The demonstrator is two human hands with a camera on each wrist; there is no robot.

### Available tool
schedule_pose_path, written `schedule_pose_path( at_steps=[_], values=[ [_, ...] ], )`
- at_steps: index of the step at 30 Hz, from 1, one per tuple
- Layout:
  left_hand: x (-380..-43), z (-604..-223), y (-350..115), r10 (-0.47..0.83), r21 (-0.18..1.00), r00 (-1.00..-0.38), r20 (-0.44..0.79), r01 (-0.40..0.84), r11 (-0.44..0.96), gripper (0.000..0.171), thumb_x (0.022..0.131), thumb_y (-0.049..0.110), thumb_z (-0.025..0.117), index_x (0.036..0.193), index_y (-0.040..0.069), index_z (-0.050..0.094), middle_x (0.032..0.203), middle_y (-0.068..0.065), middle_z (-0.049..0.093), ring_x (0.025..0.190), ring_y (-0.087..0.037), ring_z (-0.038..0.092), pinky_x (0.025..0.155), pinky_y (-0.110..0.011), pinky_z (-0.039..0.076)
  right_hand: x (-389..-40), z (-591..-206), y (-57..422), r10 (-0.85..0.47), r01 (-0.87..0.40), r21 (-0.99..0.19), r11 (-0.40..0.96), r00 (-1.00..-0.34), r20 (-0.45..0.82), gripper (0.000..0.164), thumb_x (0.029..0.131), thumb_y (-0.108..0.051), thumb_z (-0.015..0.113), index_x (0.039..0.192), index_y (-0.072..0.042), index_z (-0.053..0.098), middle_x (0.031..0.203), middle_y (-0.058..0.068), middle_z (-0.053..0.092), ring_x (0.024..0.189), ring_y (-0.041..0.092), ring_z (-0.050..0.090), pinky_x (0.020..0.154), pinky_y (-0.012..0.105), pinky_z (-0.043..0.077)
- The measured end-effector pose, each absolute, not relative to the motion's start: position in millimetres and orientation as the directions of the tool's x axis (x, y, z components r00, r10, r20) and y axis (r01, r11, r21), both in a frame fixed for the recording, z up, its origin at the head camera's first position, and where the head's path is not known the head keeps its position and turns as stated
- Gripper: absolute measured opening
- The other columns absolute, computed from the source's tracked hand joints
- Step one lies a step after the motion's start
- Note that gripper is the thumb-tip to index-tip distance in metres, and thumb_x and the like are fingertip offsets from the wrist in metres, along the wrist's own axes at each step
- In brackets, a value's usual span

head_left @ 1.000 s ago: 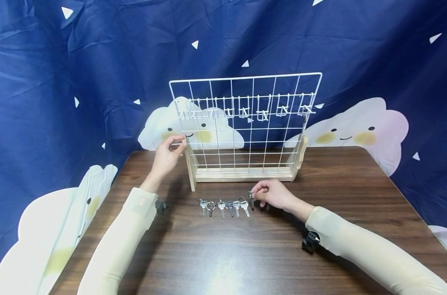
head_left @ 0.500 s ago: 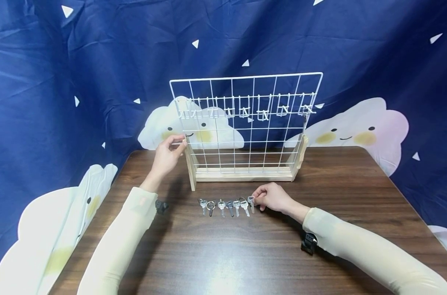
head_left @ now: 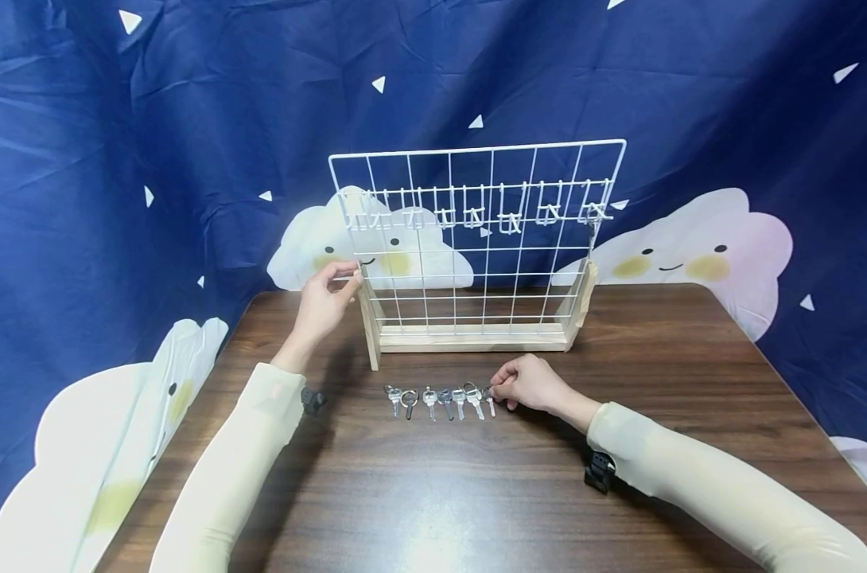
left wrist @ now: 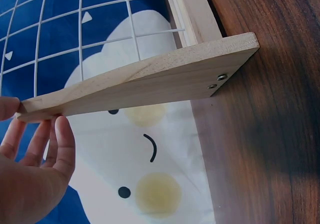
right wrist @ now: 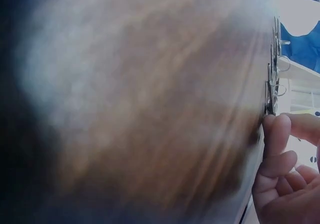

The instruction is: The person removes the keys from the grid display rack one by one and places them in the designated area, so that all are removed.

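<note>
My left hand grips the upper end of the left wooden side panel of a white wire grid rack, thumb on one face and fingers on the other. Low over the table, my right hand pinches a silver key by its head end, at the right end of a row. In the right wrist view, thumb and finger meet right beside the row of keys. Several other keys, with metal rings, lie side by side to the left, blades towards me.
Several white hooks hang along the upper part of the grid. From the rightmost hook hangs a small dark metal item. The wood-grain table ends at a blue curtain with cloud prints.
My right hand has lowered the key from upright above the table to flat at the row's right end. The left hand has stayed on the rack.
</note>
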State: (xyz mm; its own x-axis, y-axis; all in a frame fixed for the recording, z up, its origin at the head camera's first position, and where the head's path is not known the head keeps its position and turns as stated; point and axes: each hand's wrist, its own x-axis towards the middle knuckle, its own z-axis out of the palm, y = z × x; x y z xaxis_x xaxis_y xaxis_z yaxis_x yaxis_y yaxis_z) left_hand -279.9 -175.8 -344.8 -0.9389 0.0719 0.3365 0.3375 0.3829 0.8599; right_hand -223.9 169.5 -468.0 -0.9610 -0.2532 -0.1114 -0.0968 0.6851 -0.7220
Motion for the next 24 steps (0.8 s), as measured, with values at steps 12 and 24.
schedule_pose_path(
  at_steps=[12,24],
  values=[
    [-278.5,-343.8,-174.6,0.081,0.857,-0.933,0.351,0.355,0.372,0.035,0.097,0.007,0.063,0.127,-0.011,0.058,0.130,-0.029,0.063,0.104,-0.047,0.067,0.089,-0.056,0.060,-224.0,-466.0,176.0,-0.274,-0.090,-0.762,0.641,-0.955,-0.117,0.009,0.082,-0.017,0.078,0.087,-0.011,0.075,0.066,0.003,0.074,0.052,0.012,0.065,0.058,0.023,0.052],
    [-280.8,-345.8,-176.1,0.074,0.866,-0.937,0.340,0.343,0.364,0.035,0.096,0.008,0.064,0.126,-0.009,0.060,0.128,-0.028,0.064,0.105,-0.045,0.068,0.088,-0.052,0.061,-223.9,-446.9,187.5,-0.283,-0.083,-0.827,0.556,-0.954,-0.095,0.014,0.085,-0.013,0.075,0.096,-0.004,0.073,0.082,0.017,0.076,0.060,0.024,0.069,0.050,0.034,0.057]
  ],
)
